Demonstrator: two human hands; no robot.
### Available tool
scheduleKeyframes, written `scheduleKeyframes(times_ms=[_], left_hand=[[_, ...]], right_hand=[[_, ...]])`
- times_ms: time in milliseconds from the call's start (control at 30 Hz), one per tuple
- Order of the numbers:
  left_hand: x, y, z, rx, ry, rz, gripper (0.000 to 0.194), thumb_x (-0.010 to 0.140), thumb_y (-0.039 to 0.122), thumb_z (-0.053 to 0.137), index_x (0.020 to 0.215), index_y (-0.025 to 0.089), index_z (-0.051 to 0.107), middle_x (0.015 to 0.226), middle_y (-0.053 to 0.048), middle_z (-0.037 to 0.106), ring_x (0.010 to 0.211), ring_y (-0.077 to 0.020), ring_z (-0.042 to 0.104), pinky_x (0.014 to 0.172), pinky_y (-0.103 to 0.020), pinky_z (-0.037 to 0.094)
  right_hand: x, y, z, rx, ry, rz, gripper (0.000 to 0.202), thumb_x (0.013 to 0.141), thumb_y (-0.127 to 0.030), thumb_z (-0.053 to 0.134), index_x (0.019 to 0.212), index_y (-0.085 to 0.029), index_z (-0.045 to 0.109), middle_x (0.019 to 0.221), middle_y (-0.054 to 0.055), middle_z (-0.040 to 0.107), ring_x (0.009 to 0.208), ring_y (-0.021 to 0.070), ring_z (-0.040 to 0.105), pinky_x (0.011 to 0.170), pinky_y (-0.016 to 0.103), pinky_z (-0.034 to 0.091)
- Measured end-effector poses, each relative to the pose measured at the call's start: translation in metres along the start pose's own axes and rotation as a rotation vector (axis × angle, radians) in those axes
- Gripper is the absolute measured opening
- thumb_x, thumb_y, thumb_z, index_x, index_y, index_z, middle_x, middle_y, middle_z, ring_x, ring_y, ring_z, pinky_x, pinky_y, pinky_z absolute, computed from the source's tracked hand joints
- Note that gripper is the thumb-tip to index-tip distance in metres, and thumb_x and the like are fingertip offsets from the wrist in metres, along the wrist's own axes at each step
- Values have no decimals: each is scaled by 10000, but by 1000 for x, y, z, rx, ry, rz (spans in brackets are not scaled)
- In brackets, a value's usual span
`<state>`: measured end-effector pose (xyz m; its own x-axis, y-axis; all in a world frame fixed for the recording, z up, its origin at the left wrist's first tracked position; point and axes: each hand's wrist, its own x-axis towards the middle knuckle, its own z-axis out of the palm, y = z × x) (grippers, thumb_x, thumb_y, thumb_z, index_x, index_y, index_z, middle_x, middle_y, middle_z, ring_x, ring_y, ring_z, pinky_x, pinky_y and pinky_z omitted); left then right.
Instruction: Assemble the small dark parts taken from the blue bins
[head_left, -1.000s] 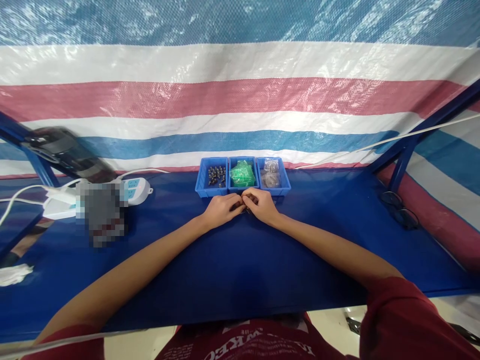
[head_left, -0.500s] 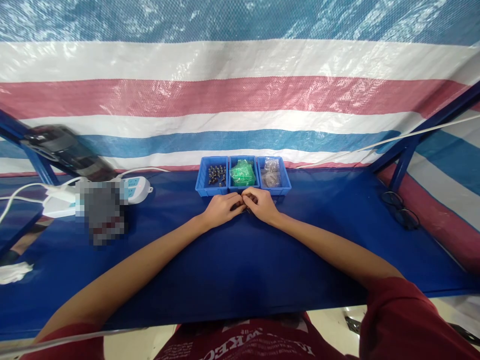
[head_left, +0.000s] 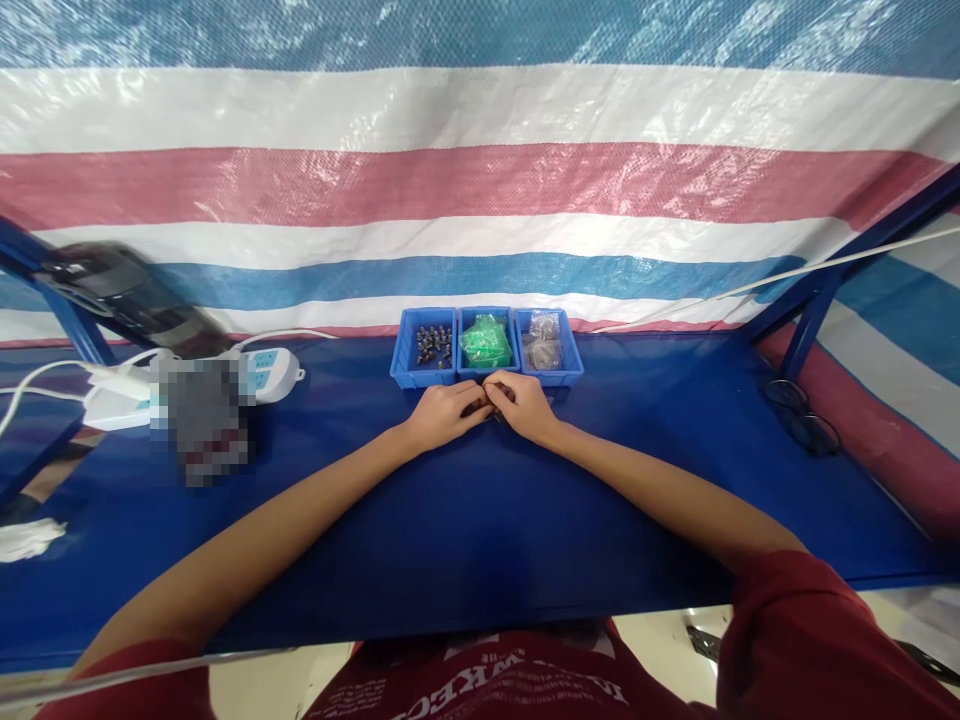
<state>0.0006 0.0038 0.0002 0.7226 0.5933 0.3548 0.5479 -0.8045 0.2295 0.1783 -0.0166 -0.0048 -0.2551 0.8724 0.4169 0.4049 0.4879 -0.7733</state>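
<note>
My left hand [head_left: 444,414] and my right hand [head_left: 525,406] meet fingertip to fingertip over the blue table, just in front of three small bins. Both are closed in a pinch around something small and dark, mostly hidden by the fingers. Behind my left hand, the left blue bin [head_left: 401,372] holds several small dark metal parts [head_left: 432,344]. Green pieces in clear plastic bags [head_left: 486,345] fill the middle bin [head_left: 489,381]. In the right bin [head_left: 571,372] lie clear plastic bags [head_left: 543,345] with greyish contents.
A white power strip [head_left: 274,375] with cables and a blurred-out dark object [head_left: 208,425] are at the left. A dark bottle [head_left: 131,295] leans behind them. Glasses [head_left: 814,432] lie at the right, near a blue frame post [head_left: 806,320]. White tissue [head_left: 30,540] sits far left.
The view has shifted very slightly. My hands stay pinched together in the same place, with no clear change in the fingers.
</note>
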Motion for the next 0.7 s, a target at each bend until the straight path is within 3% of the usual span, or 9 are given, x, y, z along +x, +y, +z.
scheduleKeyframes(times_ms=[700], left_hand=[[-1, -1, 4, -7, 13, 9, 286, 920, 376, 427, 798, 158, 566, 782, -22, 612, 651, -114, 555, 567, -214, 369]], right_hand=[[-1, 2, 0, 4, 3, 17, 159, 855, -208, 460, 809, -164, 606, 673, 9, 596, 599, 126, 550, 593, 227, 413]])
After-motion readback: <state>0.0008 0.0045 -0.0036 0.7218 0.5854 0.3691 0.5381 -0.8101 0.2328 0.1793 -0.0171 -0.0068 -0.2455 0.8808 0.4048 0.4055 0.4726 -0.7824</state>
